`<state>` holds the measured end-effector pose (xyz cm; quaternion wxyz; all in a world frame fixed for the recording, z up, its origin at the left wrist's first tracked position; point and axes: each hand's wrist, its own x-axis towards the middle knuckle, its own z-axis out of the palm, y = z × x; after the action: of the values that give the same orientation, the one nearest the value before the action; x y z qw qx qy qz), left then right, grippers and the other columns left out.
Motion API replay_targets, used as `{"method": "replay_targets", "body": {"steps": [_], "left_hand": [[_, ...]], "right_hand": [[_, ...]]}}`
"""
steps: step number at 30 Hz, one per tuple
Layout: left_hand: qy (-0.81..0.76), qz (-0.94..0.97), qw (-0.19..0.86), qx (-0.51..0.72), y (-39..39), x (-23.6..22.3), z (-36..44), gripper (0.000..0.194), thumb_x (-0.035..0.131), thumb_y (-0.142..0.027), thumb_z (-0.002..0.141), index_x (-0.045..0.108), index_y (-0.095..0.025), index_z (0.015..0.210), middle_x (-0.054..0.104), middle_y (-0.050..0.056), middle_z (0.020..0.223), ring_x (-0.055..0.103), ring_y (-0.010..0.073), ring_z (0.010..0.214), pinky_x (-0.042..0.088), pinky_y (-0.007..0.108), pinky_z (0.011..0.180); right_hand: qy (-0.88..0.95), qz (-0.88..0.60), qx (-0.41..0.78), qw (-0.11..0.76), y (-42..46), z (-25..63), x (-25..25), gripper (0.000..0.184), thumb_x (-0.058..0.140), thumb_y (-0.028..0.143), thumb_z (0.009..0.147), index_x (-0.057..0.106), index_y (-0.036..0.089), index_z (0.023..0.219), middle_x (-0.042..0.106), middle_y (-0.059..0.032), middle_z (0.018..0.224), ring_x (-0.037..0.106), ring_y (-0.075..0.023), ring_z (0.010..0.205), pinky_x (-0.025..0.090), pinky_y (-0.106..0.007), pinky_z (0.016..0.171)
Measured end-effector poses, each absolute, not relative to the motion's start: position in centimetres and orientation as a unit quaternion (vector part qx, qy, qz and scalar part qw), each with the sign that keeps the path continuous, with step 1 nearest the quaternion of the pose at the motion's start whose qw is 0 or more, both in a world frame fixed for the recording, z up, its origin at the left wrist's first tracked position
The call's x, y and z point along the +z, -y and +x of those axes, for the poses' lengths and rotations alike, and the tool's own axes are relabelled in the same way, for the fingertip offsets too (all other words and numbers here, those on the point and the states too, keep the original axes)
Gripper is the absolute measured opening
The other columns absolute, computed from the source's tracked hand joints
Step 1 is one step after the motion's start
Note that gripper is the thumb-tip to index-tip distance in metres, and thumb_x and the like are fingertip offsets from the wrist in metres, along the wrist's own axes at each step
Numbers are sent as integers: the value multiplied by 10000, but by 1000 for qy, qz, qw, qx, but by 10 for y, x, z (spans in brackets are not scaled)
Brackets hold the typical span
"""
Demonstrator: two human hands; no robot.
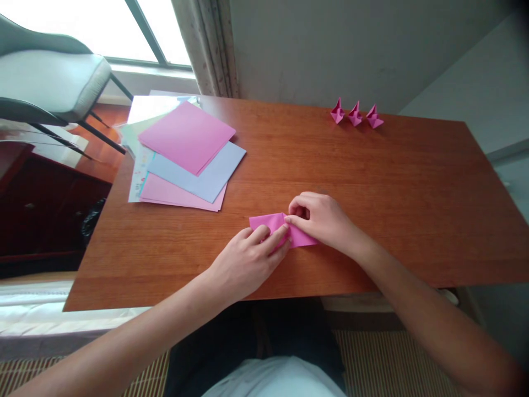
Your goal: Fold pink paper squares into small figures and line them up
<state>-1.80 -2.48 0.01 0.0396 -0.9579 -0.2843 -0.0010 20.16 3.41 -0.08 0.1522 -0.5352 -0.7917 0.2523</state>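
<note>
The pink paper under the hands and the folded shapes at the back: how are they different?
The pink paper lies fairly flat; the folded shapes have upright points. The pink paper looks wider than each shape. The left hand and right hand touch the paper, not the folded shapes. Both are pink.

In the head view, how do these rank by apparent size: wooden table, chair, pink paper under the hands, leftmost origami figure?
1. Wooden table
2. White-seated chair, partly outside frame
3. Folded pink paper, partly covered
4. Leftmost origami figure

Left hand (247,258) lies palm down; right hand (321,216) curls fingers (297,203) toward thumb (297,222).
</note>
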Motion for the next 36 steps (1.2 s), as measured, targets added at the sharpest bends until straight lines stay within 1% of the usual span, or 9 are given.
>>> {"method": "replay_targets", "body": {"steps": [6,12,17,20,25,29,32,36], "left_hand": [[281,-959,35,-15,25,-3,-18,403,441,-180,1013,601,-188,1384,526,64,1516,578,227,1061,530,352,789],[287,-957,29,-16,26,-1,-18,399,450,-180,1010,612,-191,1374,530,49,1517,577,224,1050,536,358,776],[298,-954,24,-18,26,0,-17,405,447,-188,1013,603,-202,1387,537,29,1516,580,227,1077,533,357,771],[298,-954,24,-13,26,-1,-17,414,443,-188,1013,594,-205,1398,524,30,1529,587,230,1071,528,360,774],[306,-952,20,-3,27,-1,-17,441,462,-175,999,566,-209,1426,501,21,1551,587,237,1088,535,372,775],[308,-951,8,-1,26,2,-17,448,452,-164,999,568,-228,1427,529,9,1528,592,236,1102,534,365,791],[309,-951,7,2,26,3,-17,439,453,-162,998,583,-227,1412,535,11,1523,598,237,1100,533,363,791],[308,-951,11,-5,25,3,-16,420,446,-172,1004,602,-212,1392,537,11,1523,606,240,1083,537,365,783]], "right_hand": [[781,-569,231,113,-42,195,4,136,733,259,838,672,223,721,708,6,746,609,-149,663,394,-284,614],[769,-596,220,75,-51,190,11,184,757,363,837,692,233,723,728,5,735,615,-159,647,333,-282,555],[794,-547,256,75,-57,197,9,204,769,346,830,663,217,713,712,17,723,598,-140,650,341,-272,579],[803,-529,269,55,-60,202,10,214,763,344,831,658,205,707,699,11,726,577,-129,647,344,-265,593],[815,-507,280,-11,-66,207,23,250,734,378,855,654,202,697,659,18,683,512,-112,597,297,-263,554],[823,-481,281,-113,-66,218,38,264,757,380,828,654,209,656,626,24,622,480,-111,551,257,-276,527],[817,-469,284,-179,-60,229,45,238,751,358,830,672,213,657,647,13,637,505,-119,557,258,-282,528],[810,-475,268,-216,-49,240,47,244,735,374,853,677,225,670,677,2,671,548,-140,597,264,-283,531]]}}
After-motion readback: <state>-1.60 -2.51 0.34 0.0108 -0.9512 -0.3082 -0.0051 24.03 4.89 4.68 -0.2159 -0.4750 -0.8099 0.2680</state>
